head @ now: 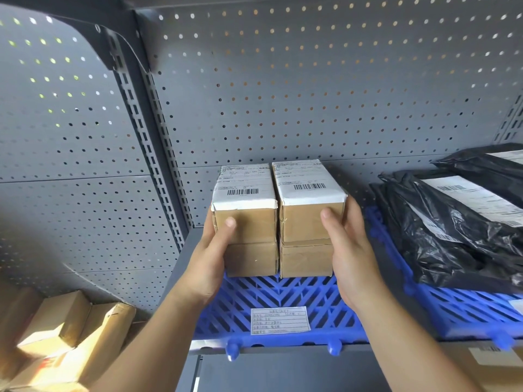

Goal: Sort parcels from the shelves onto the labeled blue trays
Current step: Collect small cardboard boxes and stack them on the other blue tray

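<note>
Two stacks of small brown cardboard parcels stand side by side on a blue lattice tray (271,295) that carries a white paper label (279,320). The left stack (249,219) and the right stack (307,213) each have a white shipping label with a barcode on top. My left hand (210,256) grips the left stack from its outer side, thumb across the front. My right hand (351,250) grips the right stack the same way from the right. The stacks' bottoms rest at the tray's surface.
A second blue tray (452,309) to the right holds several black plastic mailer bags (452,230) with white labels. Grey perforated shelf backing (283,94) rises behind. Loose cardboard boxes (70,329) lie at the lower left. Another labelled box (498,360) shows below the shelf edge at right.
</note>
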`<control>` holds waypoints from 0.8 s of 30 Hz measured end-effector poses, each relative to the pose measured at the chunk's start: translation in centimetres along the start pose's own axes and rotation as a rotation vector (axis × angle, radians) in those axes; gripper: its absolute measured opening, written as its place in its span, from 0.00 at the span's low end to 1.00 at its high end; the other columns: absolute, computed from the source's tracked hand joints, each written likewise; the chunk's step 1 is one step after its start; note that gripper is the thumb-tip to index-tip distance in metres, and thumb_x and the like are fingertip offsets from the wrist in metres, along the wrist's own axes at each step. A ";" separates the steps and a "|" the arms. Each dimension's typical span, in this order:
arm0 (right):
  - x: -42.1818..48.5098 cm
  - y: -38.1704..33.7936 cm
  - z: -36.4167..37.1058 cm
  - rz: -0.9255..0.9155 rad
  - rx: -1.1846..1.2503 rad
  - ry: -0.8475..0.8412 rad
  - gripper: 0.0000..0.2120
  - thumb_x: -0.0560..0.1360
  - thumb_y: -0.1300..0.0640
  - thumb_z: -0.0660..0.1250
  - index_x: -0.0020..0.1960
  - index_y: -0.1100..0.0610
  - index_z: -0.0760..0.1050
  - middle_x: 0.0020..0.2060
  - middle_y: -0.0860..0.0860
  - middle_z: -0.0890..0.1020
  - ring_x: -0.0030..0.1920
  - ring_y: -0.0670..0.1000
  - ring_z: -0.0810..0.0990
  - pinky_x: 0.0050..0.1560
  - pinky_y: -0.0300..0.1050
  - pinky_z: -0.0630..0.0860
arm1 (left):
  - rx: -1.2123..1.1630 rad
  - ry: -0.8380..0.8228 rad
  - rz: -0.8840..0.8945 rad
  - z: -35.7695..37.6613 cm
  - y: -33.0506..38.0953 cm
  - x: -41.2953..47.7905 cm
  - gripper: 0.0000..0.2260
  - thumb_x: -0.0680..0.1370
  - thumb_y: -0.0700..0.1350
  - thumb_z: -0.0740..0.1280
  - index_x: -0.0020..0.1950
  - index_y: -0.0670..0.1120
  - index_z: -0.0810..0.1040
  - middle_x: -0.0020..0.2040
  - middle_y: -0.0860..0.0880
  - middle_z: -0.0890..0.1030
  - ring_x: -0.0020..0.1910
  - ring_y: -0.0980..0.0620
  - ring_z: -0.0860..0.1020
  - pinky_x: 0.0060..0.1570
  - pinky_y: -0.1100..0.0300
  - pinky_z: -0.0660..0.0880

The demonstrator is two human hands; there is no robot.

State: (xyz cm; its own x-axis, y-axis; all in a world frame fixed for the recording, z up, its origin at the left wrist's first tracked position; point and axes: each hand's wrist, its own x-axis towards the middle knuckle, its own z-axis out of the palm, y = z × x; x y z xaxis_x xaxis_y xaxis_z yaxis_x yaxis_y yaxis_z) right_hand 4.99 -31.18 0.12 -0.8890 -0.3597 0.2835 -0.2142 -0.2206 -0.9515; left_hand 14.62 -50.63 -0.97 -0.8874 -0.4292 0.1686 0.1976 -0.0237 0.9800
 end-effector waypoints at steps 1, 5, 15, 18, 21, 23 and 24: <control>-0.1 0.0 0.0 -0.009 -0.004 -0.004 0.19 0.82 0.47 0.64 0.71 0.36 0.67 0.62 0.33 0.79 0.65 0.36 0.76 0.69 0.50 0.69 | -0.007 0.002 0.004 -0.1 0.0 0.0 0.40 0.69 0.72 0.71 0.78 0.59 0.66 0.72 0.59 0.76 0.73 0.59 0.71 0.77 0.44 0.61; -0.4 0.0 -0.2 -0.023 -0.025 -0.017 0.20 0.82 0.50 0.65 0.70 0.35 0.68 0.62 0.32 0.79 0.65 0.35 0.75 0.67 0.45 0.68 | -0.028 0.001 0.013 0.0 0.2 -0.1 0.32 0.70 0.63 0.70 0.74 0.60 0.70 0.67 0.59 0.80 0.68 0.60 0.76 0.72 0.48 0.68; -0.4 0.5 0.4 0.007 -0.119 -0.012 0.37 0.74 0.58 0.75 0.75 0.39 0.62 0.58 0.38 0.83 0.58 0.42 0.82 0.65 0.52 0.76 | -0.060 0.036 0.006 0.4 0.3 0.0 0.26 0.73 0.56 0.70 0.71 0.58 0.72 0.63 0.59 0.83 0.63 0.62 0.79 0.66 0.53 0.71; -0.4 0.5 0.4 0.004 -0.122 -0.006 0.37 0.74 0.58 0.76 0.75 0.39 0.61 0.58 0.37 0.82 0.58 0.41 0.82 0.66 0.52 0.76 | -0.038 0.024 0.013 0.2 0.4 0.1 0.27 0.72 0.57 0.71 0.71 0.60 0.72 0.64 0.59 0.82 0.63 0.61 0.79 0.66 0.52 0.71; -0.3 0.6 0.4 0.007 -0.126 -0.015 0.37 0.74 0.57 0.75 0.75 0.38 0.61 0.59 0.37 0.82 0.59 0.41 0.82 0.66 0.53 0.76 | -0.043 0.028 0.011 0.2 0.4 0.1 0.28 0.69 0.60 0.71 0.70 0.61 0.73 0.63 0.59 0.82 0.62 0.61 0.79 0.65 0.52 0.71; -0.3 0.6 0.4 0.004 -0.135 -0.016 0.37 0.74 0.57 0.75 0.75 0.37 0.61 0.59 0.36 0.82 0.59 0.40 0.82 0.66 0.52 0.76 | -0.050 0.038 0.017 0.4 0.4 0.0 0.28 0.70 0.58 0.71 0.70 0.60 0.73 0.62 0.59 0.83 0.61 0.62 0.80 0.62 0.54 0.72; -0.3 0.6 0.4 0.005 -0.137 -0.016 0.37 0.74 0.57 0.75 0.75 0.37 0.61 0.59 0.36 0.82 0.59 0.40 0.82 0.66 0.52 0.76 | -0.052 0.043 0.017 0.5 0.3 0.0 0.27 0.71 0.57 0.71 0.70 0.60 0.73 0.61 0.60 0.83 0.61 0.62 0.80 0.62 0.55 0.72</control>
State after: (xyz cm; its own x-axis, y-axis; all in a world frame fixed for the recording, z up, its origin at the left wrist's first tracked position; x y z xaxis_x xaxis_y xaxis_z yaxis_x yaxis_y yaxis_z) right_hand 5.27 -31.57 -0.51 -0.8839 -0.3750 0.2797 -0.2643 -0.0929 -0.9600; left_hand 14.46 -50.22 -0.59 -0.8652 -0.4682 0.1795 0.2348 -0.0620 0.9701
